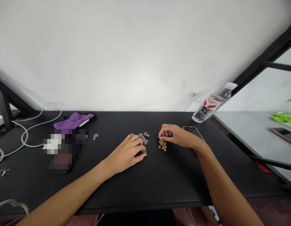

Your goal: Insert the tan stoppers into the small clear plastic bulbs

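Note:
My left hand (129, 152) rests on the black table with its fingers curled. Between its thumb and fingers is a tiny glass bottle (144, 151), partly hidden. Beyond those fingertips lie several more tiny clear bottles (141, 135); one bottle (145, 134) has a cork in its neck. To the right, my right hand (175, 135) has thumb and finger pinched together at the far edge of a small pile of tiny corks (162, 144). Whatever sits in that pinch is too small to make out.
A phone (192, 129) lies partly under my right forearm. A water bottle (211, 103) leans at the back right. On the left are a purple cloth (74, 120), white cables (25, 138) and a lone tiny glass bottle (95, 136). A white wall (136, 62) stands behind.

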Available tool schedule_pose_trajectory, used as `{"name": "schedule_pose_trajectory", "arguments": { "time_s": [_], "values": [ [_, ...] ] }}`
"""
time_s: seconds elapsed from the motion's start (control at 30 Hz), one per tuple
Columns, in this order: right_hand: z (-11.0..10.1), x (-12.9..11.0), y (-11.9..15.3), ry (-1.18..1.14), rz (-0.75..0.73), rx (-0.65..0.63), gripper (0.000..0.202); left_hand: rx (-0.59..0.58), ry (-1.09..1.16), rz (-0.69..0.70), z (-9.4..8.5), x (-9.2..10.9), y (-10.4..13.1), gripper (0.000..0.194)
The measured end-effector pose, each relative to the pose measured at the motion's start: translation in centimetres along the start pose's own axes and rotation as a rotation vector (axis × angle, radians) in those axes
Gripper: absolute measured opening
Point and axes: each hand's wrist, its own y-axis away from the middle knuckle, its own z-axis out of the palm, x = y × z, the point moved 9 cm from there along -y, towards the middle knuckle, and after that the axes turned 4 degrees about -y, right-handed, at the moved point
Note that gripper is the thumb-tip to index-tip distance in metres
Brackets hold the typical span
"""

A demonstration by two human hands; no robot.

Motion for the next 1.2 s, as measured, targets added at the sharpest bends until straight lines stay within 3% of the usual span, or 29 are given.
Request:
{"name": "schedule_pose_trajectory", "arguments": {
  "time_s": [0.2, 0.67, 0.8, 0.93, 1.2],
  "values": [
    [0.3, 1.0, 0.2, -0.005, 0.054, -0.07, 0.03, 0.021, 0.016, 0.027, 0.0, 0.2, 0.0, 0.013],
    [-0.5, 1.4, 0.4, -0.016, 0.026, -0.001, 0.027, 0.174, 0.089, 0.061, -1.6, 0.6, 0.1, 0.013],
    [-1.3, 0.3, 0.3, -0.129, 0.014, 0.128, 0.026, 0.203, 0.104, 0.054, -1.9, 0.4, 0.3, 0.008],
    [-1.0, -1.9, -0.1, -0.243, -0.083, 0.208, 0.022, 0.224, 0.089, 0.027, -1.8, 0.2, 0.4, 0.02],
    [1.4, -3.9, -1.3, -0.334, -0.143, 0.19, 0.025, 0.289, 0.248, -0.055, -2.2, -0.5, 0.5, 0.023]
  ]
}}
